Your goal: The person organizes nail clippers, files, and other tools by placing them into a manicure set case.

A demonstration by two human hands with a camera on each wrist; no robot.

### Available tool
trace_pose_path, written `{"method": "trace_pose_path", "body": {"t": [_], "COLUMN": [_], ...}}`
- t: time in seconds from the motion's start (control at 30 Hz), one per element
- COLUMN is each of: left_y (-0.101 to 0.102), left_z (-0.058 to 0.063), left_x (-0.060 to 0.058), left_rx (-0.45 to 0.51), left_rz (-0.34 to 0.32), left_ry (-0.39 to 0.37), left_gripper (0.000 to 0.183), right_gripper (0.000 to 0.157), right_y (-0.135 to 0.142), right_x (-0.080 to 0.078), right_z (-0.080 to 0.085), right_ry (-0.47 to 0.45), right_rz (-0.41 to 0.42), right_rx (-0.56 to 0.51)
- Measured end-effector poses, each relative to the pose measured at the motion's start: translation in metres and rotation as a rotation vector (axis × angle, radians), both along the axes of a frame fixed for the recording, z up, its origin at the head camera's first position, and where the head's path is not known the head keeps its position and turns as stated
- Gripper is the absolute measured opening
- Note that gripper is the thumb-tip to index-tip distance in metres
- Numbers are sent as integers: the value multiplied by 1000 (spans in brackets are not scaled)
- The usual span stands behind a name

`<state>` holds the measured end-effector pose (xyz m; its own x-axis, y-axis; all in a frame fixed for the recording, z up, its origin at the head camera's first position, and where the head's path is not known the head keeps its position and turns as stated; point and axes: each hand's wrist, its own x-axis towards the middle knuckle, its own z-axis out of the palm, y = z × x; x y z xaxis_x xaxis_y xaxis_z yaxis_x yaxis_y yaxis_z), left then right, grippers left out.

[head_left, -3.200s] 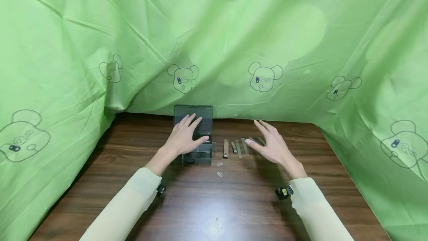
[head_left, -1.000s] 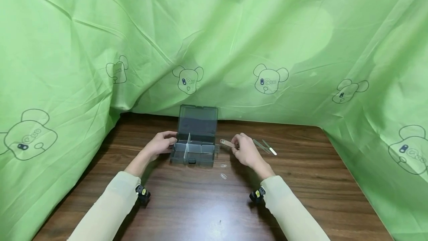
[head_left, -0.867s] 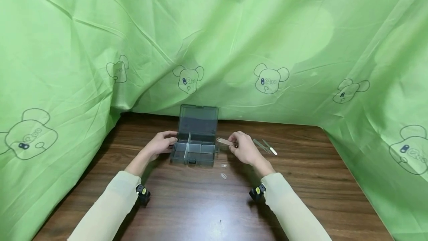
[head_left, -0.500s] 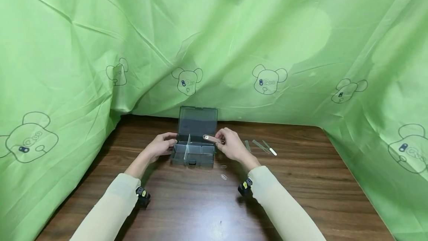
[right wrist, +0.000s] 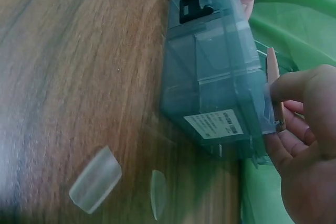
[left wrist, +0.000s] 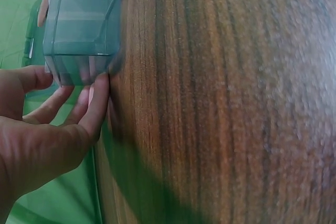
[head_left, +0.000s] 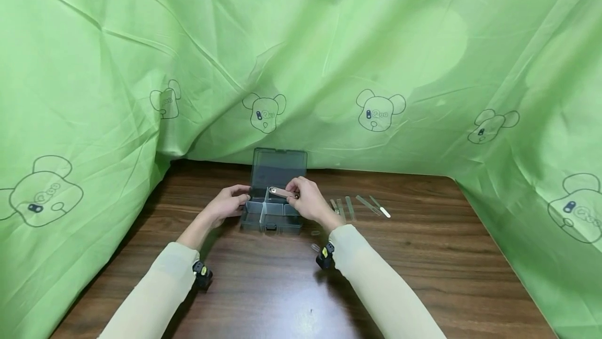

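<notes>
A smoked-clear plastic compartment box (head_left: 271, 228) stands with its lid raised at the back of the table. My left hand (head_left: 226, 204) holds the box's left end; in the left wrist view, the thumb is at the upper rim and the fingertips press the end wall. Between thumb and fingers, my right hand (head_left: 309, 202) pinches a rose-gold nail clipper (head_left: 282, 193). The clipper lies level over the rear compartments, its free end pointing left near the divider. In the right wrist view, the clipper (right wrist: 272, 66) shows edge-on beside the box's rim.
Right of the box lie a small clipper (head_left: 334, 206), several translucent strips (head_left: 350, 207) and a slim tool with a white handle (head_left: 384, 212). Two small clear curved pieces (right wrist: 96, 180) lie in front. A green curtain (head_left: 329, 140) hangs behind the table.
The left hand came off the lid area to the box's left end. The right hand picked up the nail clipper from the table and carried it left over the box.
</notes>
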<state>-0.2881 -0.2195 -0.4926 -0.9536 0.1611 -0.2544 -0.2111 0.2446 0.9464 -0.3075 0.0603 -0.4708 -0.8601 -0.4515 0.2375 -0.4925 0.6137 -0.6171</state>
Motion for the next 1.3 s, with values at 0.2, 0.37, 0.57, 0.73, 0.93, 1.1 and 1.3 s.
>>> {"method": "trace_pose_path", "body": {"t": [0.2,0.37,0.57,0.73,0.93,1.1,1.3], "left_y": [0,-1,-1,0,-1,-1,-1], "left_z": [0,0,0,0,1,3,1], "left_x": [0,1,1,-1,-1,2,0], "left_rx": [14,-8,-15,-11,24,26,28], "left_rz": [-1,-12,-7,4,-11,-21,-17], "left_ry": [4,1,-9,-1,0,8,8], "left_gripper": [51,51,51,50,50,52,52], "right_gripper": [12,11,17,27,24,23,25], "right_y": [-3,-3,-2,4,35,70,105], "right_x": [-2,-1,0,0,-4,-3,2], "right_z": [-3,-3,-3,1,10,9,-5], "right_ry": [-7,-27,-52,-34,4,0,-19], "right_rz": [-13,-16,-17,13,-48,-93,-139], "right_rx": [13,7,-34,-81,-95,-78,-52]}}
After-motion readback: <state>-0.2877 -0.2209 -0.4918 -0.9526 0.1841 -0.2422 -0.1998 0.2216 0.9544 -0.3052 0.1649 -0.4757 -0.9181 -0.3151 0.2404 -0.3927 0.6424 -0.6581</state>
